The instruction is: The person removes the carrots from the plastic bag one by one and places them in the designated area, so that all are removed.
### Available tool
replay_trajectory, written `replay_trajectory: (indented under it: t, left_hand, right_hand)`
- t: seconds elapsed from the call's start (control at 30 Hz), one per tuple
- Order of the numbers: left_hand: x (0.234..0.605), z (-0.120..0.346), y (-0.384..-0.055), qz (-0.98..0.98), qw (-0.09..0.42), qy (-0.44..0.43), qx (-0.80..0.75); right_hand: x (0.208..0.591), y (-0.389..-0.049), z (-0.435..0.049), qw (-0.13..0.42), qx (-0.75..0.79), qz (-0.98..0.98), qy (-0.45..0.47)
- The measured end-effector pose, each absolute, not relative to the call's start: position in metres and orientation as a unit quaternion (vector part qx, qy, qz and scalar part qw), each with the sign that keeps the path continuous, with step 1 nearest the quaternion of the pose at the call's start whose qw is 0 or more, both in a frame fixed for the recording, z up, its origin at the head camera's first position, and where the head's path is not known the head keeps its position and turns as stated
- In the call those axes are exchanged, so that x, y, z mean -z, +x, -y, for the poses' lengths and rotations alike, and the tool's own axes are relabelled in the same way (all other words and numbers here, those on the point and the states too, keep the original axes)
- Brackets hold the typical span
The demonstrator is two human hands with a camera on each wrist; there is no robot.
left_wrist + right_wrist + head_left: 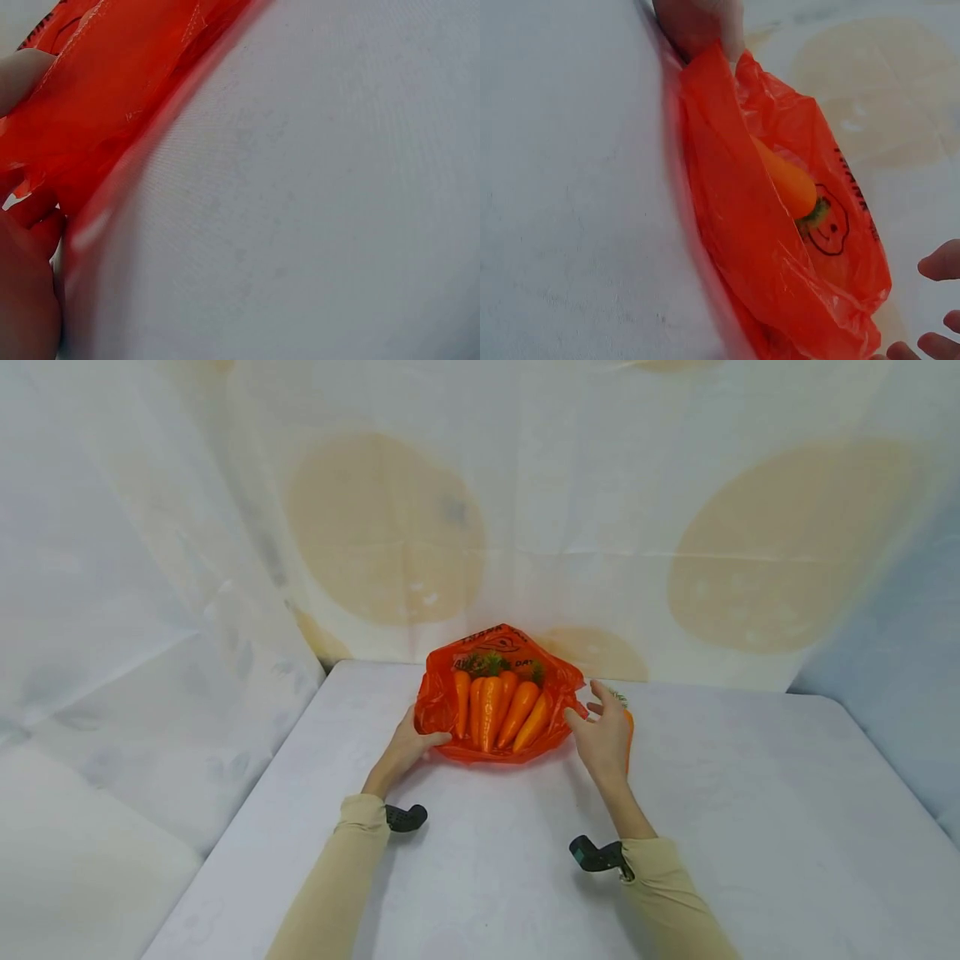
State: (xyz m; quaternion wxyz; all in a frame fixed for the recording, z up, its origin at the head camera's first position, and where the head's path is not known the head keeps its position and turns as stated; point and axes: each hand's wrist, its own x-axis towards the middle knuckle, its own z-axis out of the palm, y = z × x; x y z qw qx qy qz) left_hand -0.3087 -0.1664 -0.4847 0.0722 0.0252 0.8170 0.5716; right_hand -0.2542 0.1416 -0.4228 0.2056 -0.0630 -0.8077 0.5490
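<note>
A red plastic bag with black print lies with its mouth spread toward me. Inside it, several orange carrots with green tops lie side by side. My left hand grips the bag's left edge, its thumb over the rim and its fingers on the outer side, partly covered by red plastic in the left wrist view. At the bag's right edge is my right hand, fingers spread and apart from the plastic in the right wrist view. Another carrot lies beyond the right hand, mostly hidden by it.
The bag stands near the back of a white-covered table. Behind the table hangs a pale curtain with large tan spots, and white sheets close off both sides. Each forearm wears a dark wrist camera.
</note>
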Motion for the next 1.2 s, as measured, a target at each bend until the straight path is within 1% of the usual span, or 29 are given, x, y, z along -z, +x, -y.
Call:
replay_trajectory:
  t: [0.2,0.37,0.53,0.63,0.77,1.0,1.2]
  left_hand:
    - [0.483,0.164,-0.307,-0.821,0.065,0.027,-0.566]
    - [0.483,0.163,-0.306,-0.821,0.064,0.023,-0.567]
    - [0.483,0.163,-0.306,-0.819,0.068,0.020,-0.570]
    - [0.483,0.164,-0.306,-0.818,0.069,0.018,-0.570]
    - [0.483,0.165,-0.306,-0.820,0.067,0.016,-0.569]
    - [0.484,0.165,-0.307,-0.823,0.068,0.013,-0.564]
    - [0.484,0.165,-0.307,-0.820,0.063,0.019,-0.569]
  right_hand:
    - [0.424,-0.256,-0.120,0.193,-0.545,0.815,-0.053]
    - [0.430,-0.261,-0.101,0.189,-0.550,0.813,-0.027]
    - [0.437,-0.263,-0.082,0.172,-0.544,0.821,-0.009]
    - [0.439,-0.265,-0.072,0.172,-0.537,0.826,-0.003]
    - [0.440,-0.269,-0.061,0.171,-0.539,0.825,-0.008]
    - [0.441,-0.278,-0.046,0.133,-0.544,0.828,-0.039]
    - [0.448,-0.281,-0.036,0.124,-0.530,0.838,-0.046]
